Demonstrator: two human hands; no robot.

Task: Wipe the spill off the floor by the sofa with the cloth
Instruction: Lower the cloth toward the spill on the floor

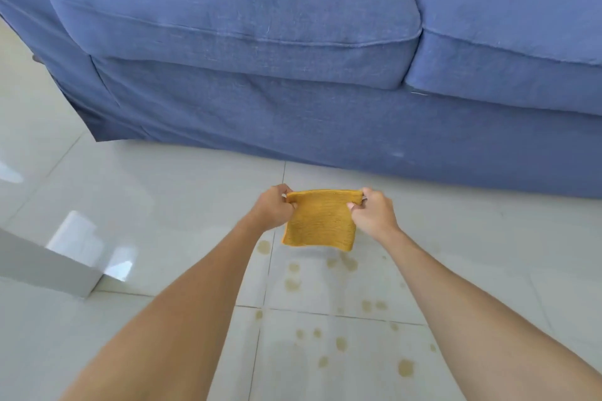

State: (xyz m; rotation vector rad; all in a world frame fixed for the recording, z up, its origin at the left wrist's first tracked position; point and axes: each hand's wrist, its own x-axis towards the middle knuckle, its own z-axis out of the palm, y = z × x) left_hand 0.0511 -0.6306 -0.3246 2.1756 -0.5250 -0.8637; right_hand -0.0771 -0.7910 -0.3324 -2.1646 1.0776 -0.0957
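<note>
Over the floor (163, 192) by the sofa (260, 75), both hands, left (275, 208) and right (371, 213), are pinching the cloth's (319, 221) top corners, apparently readying it above the spill (342, 303).

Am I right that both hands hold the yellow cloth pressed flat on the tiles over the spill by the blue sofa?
Not quite. In the head view the left hand and right hand hold the yellow cloth up in the air, above the spill by the blue sofa.

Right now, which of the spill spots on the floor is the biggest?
The yellowish spot at the lower right, near the right forearm, is the biggest. The other drops below the cloth are smaller and fainter.
</note>
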